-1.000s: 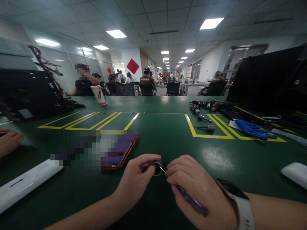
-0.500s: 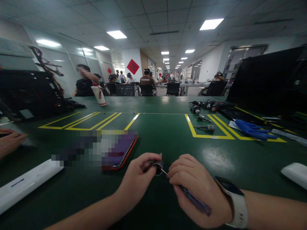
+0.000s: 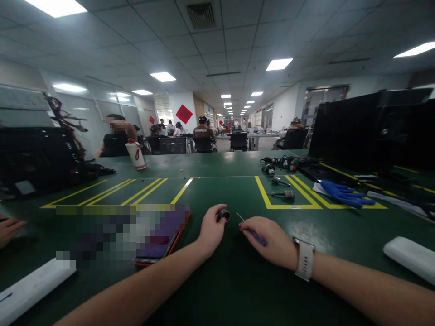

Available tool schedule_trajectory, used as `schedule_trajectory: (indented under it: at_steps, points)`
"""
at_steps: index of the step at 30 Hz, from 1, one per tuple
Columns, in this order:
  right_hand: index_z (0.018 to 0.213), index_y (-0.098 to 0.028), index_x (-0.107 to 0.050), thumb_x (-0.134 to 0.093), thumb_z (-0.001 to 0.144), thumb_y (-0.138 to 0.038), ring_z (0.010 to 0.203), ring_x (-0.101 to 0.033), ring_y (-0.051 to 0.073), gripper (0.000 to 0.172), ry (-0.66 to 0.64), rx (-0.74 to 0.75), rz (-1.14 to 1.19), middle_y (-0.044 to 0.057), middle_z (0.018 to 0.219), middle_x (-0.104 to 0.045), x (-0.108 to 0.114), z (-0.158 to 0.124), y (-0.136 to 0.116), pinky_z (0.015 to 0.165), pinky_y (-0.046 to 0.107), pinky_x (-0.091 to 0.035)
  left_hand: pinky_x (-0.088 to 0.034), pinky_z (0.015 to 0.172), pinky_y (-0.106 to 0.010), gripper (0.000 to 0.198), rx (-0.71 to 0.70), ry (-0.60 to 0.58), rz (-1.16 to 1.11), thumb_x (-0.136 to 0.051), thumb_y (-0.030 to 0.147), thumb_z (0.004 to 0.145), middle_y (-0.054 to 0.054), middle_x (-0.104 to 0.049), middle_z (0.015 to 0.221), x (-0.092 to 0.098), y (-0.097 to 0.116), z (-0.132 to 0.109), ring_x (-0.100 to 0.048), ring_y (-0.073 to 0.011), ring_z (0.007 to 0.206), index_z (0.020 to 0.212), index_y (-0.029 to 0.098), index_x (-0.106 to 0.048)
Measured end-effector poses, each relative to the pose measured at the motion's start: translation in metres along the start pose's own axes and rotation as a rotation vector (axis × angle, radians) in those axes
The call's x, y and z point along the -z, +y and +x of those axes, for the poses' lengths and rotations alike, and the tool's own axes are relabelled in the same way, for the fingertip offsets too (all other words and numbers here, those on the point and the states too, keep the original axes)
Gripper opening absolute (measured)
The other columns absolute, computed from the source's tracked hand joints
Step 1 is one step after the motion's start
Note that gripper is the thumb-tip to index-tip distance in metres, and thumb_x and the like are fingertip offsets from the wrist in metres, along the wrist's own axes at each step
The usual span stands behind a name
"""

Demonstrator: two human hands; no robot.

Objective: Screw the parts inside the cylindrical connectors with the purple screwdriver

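Near the middle of the green table [image 3: 234, 290], my left hand [image 3: 210, 231] grips a small dark metal ring-shaped part [image 3: 223, 215], its round opening turned toward me. Just to the right, my right hand [image 3: 272, 240] is closed around the purple handle of a screwdriver [image 3: 258, 237]. The thin shaft points up and left toward the ring, with a gap between tip and ring. A watch with a pale strap [image 3: 305, 262] is on my right wrist.
A purple tablet-like device with an orange edge [image 3: 166, 240] lies left of my hands. White cases [image 3: 411, 258] flank me. Two metal tool parts [image 3: 285, 194] lie inside yellow tape, beside a blue glove [image 3: 343, 194]. A paper cup [image 3: 136, 156] stands further back. Another person's hand [image 3: 10, 228] is far left.
Both hands have moved forward over the table, and the screwdriver's tip has come out of the ring, leaving them apart. The camera view has tilted upward.
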State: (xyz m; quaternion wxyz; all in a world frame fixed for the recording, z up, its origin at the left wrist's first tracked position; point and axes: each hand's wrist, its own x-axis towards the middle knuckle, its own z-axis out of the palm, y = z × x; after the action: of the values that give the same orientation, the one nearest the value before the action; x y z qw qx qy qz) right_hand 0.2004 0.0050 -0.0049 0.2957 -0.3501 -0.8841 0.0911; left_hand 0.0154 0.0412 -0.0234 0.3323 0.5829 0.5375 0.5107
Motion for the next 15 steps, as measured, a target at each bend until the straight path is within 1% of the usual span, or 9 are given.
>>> schedule_trajectory:
  at_steps: [2,4,5,7,8,12,15]
  points:
    - [0.098,-0.015,-0.058,-0.047,0.082,-0.010,0.098,-0.059,0.020,0.020,-0.043,-0.013,-0.082,0.009,0.103,-0.064,-0.003,0.002,0.010,0.086,0.038,-0.046,-0.043,0.093,-0.034,0.035,-0.025,0.022,-0.005,-0.052,-0.003,0.073,-0.009,-0.063,0.107,-0.015,-0.006,0.022,-0.059,-0.0197,0.103,0.102,0.015,-0.061]
    - [0.097,-0.015,-0.059,-0.048,0.080,-0.008,0.100,-0.059,0.021,0.021,-0.075,-0.009,-0.114,0.009,0.104,-0.063,-0.006,0.004,0.017,0.088,0.038,-0.046,-0.043,0.093,-0.034,0.030,-0.044,0.030,-0.009,-0.055,0.001,0.076,-0.011,-0.061,0.109,-0.030,-0.008,0.041,-0.058,-0.0196,0.102,0.103,0.013,-0.060]
    - [0.096,-0.015,-0.059,-0.049,0.079,-0.007,0.101,-0.058,0.021,0.021,-0.084,-0.005,-0.120,0.009,0.104,-0.063,-0.006,0.004,0.019,0.089,0.038,-0.046,-0.044,0.092,-0.036,0.028,-0.050,0.031,-0.009,-0.056,0.006,0.079,-0.012,-0.059,0.111,-0.036,-0.008,0.049,-0.058,-0.0200,0.101,0.105,0.012,-0.058]
    - [0.097,-0.015,-0.059,-0.050,0.078,-0.007,0.104,-0.057,0.022,0.022,-0.101,-0.001,-0.135,0.009,0.106,-0.063,-0.007,0.005,0.020,0.091,0.038,-0.045,-0.049,0.082,-0.043,0.027,-0.060,0.009,-0.008,-0.054,0.025,0.085,-0.009,-0.057,0.115,-0.046,-0.009,0.062,-0.058,-0.0215,0.098,0.111,0.015,-0.054]
    - [0.097,-0.016,-0.060,-0.050,0.078,-0.007,0.105,-0.056,0.022,0.023,-0.107,0.000,-0.140,0.009,0.107,-0.063,-0.008,0.006,0.020,0.092,0.038,-0.044,-0.050,0.080,-0.042,0.029,-0.058,0.000,-0.009,-0.053,0.028,0.086,-0.008,-0.056,0.115,-0.049,-0.009,0.067,-0.058,-0.0212,0.096,0.112,0.016,-0.053]
    - [0.096,-0.015,-0.060,-0.050,0.077,-0.007,0.104,-0.057,0.024,0.023,-0.122,0.002,-0.155,0.011,0.107,-0.063,-0.006,0.006,0.018,0.090,0.039,-0.045,-0.050,0.079,-0.041,0.029,-0.037,-0.015,-0.029,-0.052,0.028,0.086,-0.009,-0.056,0.115,-0.055,-0.010,0.078,-0.058,-0.0209,0.095,0.113,0.016,-0.052]
    - [0.097,-0.016,-0.060,-0.051,0.077,-0.008,0.103,-0.057,0.025,0.023,-0.124,0.005,-0.163,0.012,0.107,-0.063,-0.004,0.007,0.016,0.087,0.040,-0.046,-0.050,0.079,-0.041,0.029,-0.025,-0.036,-0.073,-0.052,0.028,0.086,-0.008,-0.056,0.114,-0.052,-0.011,0.076,-0.058,-0.0209,0.095,0.113,0.016,-0.053]
